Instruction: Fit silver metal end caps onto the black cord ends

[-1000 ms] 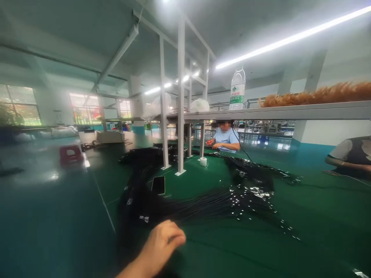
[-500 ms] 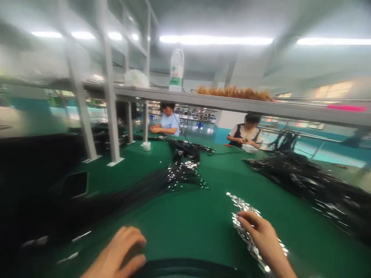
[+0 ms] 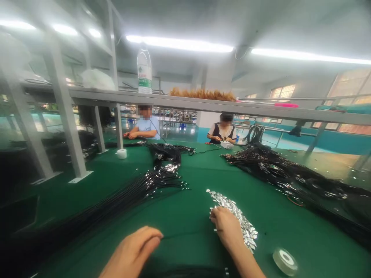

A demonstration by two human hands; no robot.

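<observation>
My left hand (image 3: 135,247) is closed in a pinch low at the centre-left, over the green table. A thin black cable (image 3: 181,234) runs rightward from its fingertips, faint against the green surface. At the near edge of a heap of small silvery metal connectors (image 3: 242,220), my right hand (image 3: 227,226) has its fingers drawn together and pointing down. Its fingertips touch the heap; whatever sits between them is hidden. Beside my left hand, a long bundle of black cables (image 3: 124,195) with shiny metal ends lies across the table.
A roll of clear tape (image 3: 285,261) lies at the front right. Another heap of black cables (image 3: 269,170) covers the right side. Metal shelf posts (image 3: 69,131) stand at left, under a shelf (image 3: 185,101) bearing a water bottle (image 3: 144,71). Two people (image 3: 146,125) sit across the table.
The view has swung right, bringing the tape roll into sight. My left hand's fingers have closed together, with a thin cable now showing at their tips. My right hand stays at the connector heap.
</observation>
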